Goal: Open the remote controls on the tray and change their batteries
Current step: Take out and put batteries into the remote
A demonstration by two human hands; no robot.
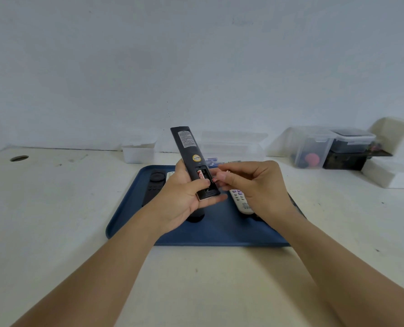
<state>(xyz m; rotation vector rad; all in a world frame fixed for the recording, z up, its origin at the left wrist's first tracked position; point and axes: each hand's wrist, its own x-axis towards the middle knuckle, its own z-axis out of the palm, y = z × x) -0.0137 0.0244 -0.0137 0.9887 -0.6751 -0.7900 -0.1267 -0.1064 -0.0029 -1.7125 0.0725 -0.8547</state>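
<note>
Pale tabletop, blue tray (130,223). Left hand (184,199) grasps the black remote (191,156) above it, compartment uncovered; right hand (253,182) pinches a red battery (214,179) beside the bay — likely hazards: reversed polarity, or slipping from the fingertips.

Tray (220,234): dark blue; table (54,232): cream with small dark marks; wall (196,55): pale grey-blue. Held remote (191,156): black back with a white printed label, a round yellow sticker and a red-and-white battery (199,175) in its bay. Tray remotes: one black (154,185), one white with purple buttons (240,199); back boxes (314,147): clear plastic, red and black contents.
</note>
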